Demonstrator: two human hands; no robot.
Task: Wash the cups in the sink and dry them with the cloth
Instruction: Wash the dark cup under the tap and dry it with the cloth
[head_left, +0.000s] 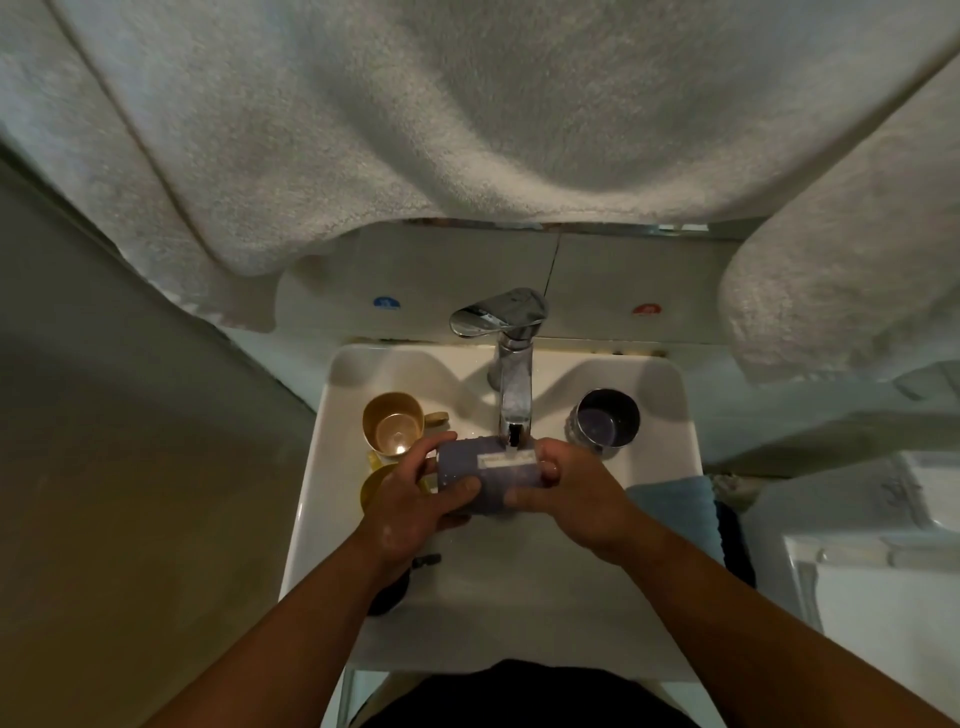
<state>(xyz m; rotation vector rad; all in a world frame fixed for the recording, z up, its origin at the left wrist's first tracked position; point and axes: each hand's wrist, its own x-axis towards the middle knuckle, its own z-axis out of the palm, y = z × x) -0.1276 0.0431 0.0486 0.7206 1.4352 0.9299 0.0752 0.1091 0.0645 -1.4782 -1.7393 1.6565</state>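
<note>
A yellow cup (375, 488) at nine o'clock is half hidden by the left hand (410, 506); both hands grip a grey cup (485, 475) lying sideways under the tap (511, 374); right hand (569, 493) curled round its end; cloth (670, 501) at three o'clock on the sink (317, 467) rim.

A white sink (311, 483) — its ledge bears a gold mug (393, 423), a dark cup (608, 418) and a blue cloth (670, 501).
</note>
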